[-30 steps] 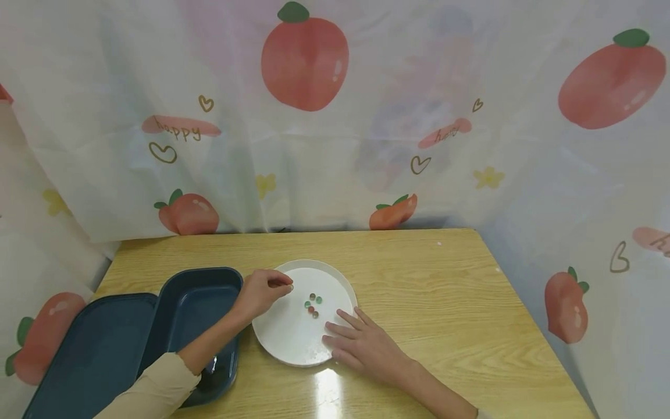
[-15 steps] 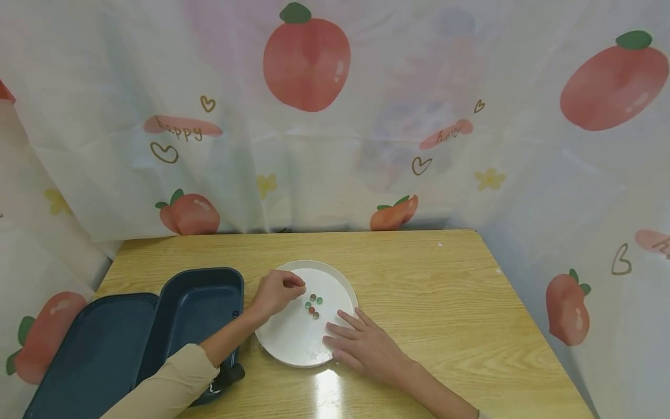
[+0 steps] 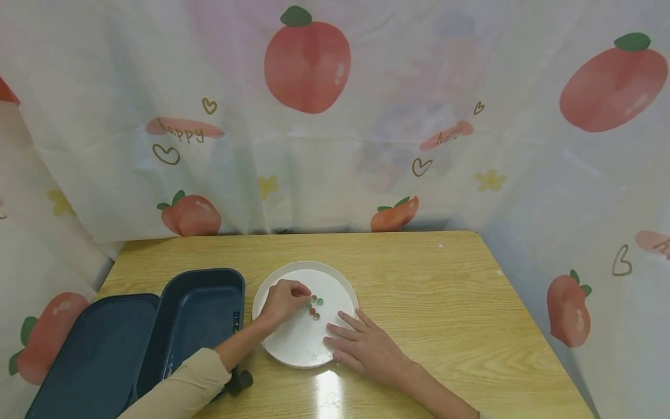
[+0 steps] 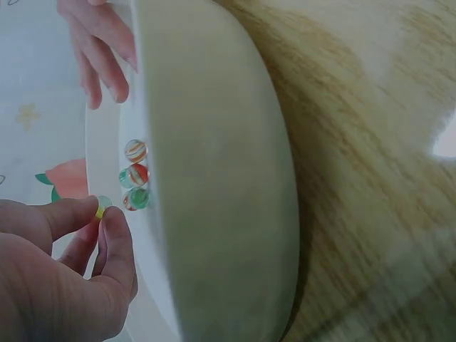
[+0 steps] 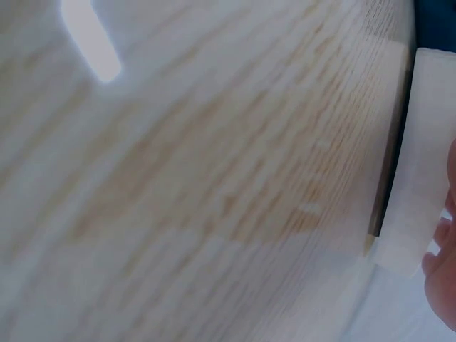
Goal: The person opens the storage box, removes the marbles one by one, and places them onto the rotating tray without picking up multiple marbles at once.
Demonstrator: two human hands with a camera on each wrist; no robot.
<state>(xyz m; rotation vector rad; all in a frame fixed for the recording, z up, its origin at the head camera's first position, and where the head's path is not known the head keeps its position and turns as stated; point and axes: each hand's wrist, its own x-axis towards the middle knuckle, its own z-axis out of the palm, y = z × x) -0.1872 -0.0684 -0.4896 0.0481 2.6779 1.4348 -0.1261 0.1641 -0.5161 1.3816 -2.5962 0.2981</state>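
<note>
The left hand (image 3: 282, 304) is over the left half of a round white plate (image 3: 298, 349). Its thumb and fingertip pinch a clear marble with yellow-green in it (image 4: 104, 205), seen in the left wrist view. Right beside those fingertips, several glass marbles lie bunched on the plate, among them a red-swirled marble (image 4: 138, 174) and a green marble (image 4: 138, 198). At the plate's right rim the right hand (image 3: 369, 348) rests with straight, spread fingers. Only part of the right hand (image 5: 443, 278) shows in the right wrist view, beside the plate's side wall (image 5: 417, 157).
Left of the plate is a deep dark blue tray (image 3: 191, 308), with small dark marbles (image 3: 236, 319) along its right wall. A flatter dark blue tray or lid (image 3: 99, 343) lies beside it. A wooden table (image 3: 445, 302) bears everything, with a peach-printed curtain (image 3: 324, 169) behind.
The left hand has moved right and slightly toward the person, from the plate's left rim to the bunched marbles. The right hand has kept its place.
</note>
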